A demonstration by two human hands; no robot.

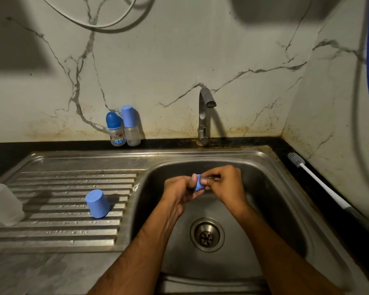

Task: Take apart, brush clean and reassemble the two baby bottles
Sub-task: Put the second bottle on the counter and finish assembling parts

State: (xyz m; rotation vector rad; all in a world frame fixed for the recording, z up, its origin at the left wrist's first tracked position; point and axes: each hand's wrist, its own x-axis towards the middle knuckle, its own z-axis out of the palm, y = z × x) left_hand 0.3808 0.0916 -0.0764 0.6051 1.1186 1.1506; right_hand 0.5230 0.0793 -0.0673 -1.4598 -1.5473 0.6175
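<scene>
Both hands, left (180, 189) and right (224, 184), pinch a blue ring (199, 185) over the sink (271, 167), so we catch drips there.

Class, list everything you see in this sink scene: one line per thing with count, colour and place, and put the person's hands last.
Baby bottles: 2, clear with blue caps, upright side by side on the dark counter against the wall.
Loose cap: 1, light blue, mouth down on the draining board.
Translucent cup: 1, whitish, left edge of the draining board.
Bottle brush: 1, white handle, grey bristles, lying on the counter right of the sink.
Tap: 1, metal, behind the basin.
Sink: 1, steel, with central drain.
Blue ring piece: 1, light blue, held over the basin.
Left hand: grips the ring piece.
Right hand: pinches it from the other side.
</scene>
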